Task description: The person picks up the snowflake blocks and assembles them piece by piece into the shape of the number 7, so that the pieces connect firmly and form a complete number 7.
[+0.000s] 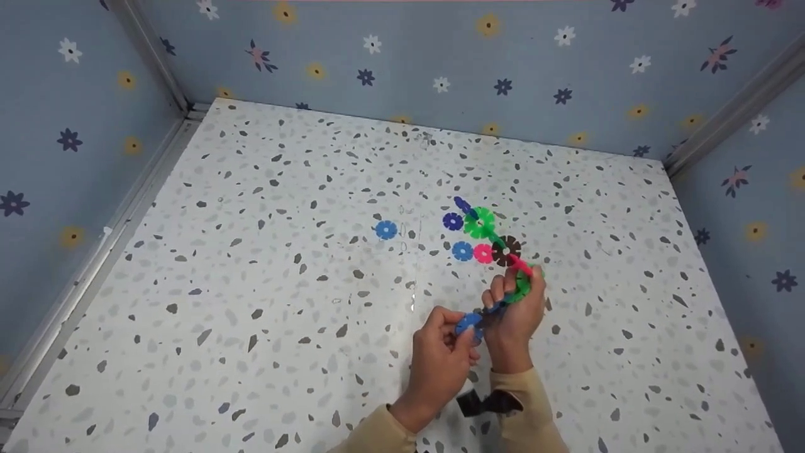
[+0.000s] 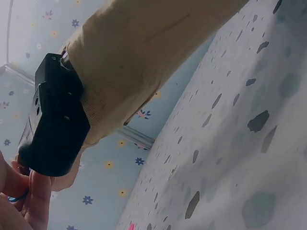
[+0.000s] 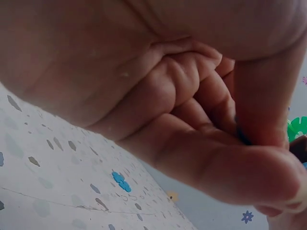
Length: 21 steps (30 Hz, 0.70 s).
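A chain of notched plastic discs runs from a bright green disc point(image 1: 479, 223) through a brown disc point(image 1: 506, 251) and a pink disc point(image 1: 521, 265) into my right hand point(image 1: 519, 318). That hand grips the chain around a green disc point(image 1: 522, 287) and darker discs partly hidden by its fingers. My left hand point(image 1: 439, 362) pinches a blue disc point(image 1: 468, 323) at the chain's near end, beside a dark disc. In the left wrist view, a blue edge point(image 2: 18, 197) shows between fingers. My curled right fingers point(image 3: 182, 96) fill most of the right wrist view.
On the speckled table point(image 1: 283, 264), a blue disc point(image 1: 386, 230) lies apart on the left. A purple disc point(image 1: 453, 221), another blue disc point(image 1: 462, 251) and a pink disc point(image 1: 483, 253) lie beside the chain. Flowered panels point(image 1: 409, 56) enclose the back and sides.
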Tool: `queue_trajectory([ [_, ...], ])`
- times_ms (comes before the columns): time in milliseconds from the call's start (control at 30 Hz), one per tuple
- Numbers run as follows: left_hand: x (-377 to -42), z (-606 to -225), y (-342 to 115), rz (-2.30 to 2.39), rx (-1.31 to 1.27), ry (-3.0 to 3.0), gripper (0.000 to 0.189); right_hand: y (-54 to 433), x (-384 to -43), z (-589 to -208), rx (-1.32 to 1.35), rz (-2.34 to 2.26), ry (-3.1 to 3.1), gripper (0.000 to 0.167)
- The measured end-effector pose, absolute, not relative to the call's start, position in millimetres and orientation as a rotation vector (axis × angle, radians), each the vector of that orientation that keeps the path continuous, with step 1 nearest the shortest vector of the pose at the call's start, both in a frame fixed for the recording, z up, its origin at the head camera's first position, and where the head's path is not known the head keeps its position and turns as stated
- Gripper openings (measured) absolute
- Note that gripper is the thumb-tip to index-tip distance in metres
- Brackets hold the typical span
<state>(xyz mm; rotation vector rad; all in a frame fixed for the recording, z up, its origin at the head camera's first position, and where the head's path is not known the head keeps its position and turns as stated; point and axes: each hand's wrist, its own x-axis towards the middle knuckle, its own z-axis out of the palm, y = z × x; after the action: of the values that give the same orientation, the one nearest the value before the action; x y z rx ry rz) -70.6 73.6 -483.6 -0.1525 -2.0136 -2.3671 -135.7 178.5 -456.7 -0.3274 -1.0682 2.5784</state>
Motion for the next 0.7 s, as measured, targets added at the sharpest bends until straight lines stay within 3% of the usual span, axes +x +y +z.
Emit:
queue_trajectory([
  [167, -74.0, -481.6, 73.4, -2.414, -0.199, -2.046, 0.015, 185.0, -137.0, -455.3, -0.329, 2.595, -1.071, 0.054],
  [333, -85.6, -481.6, 64.3, -2.281, -0.459, -2.183, 0.015, 195.9, -139.2, -455.9, -0.396, 2.592, -1.039, 0.054],
  [500, -106.4, -487.3, 35.4, -2.045, -0.657, -2.451, 0.031, 203.9, -139.7, -457.1, -0.466, 2.586, -1.044, 0.054],
  [700, -154.1, -502.1, -2.5, -1.808, -0.414, -2.79, 0.048, 206.3, -138.2, -459.1, -0.512, 2.587, -1.056, 0.055],
])
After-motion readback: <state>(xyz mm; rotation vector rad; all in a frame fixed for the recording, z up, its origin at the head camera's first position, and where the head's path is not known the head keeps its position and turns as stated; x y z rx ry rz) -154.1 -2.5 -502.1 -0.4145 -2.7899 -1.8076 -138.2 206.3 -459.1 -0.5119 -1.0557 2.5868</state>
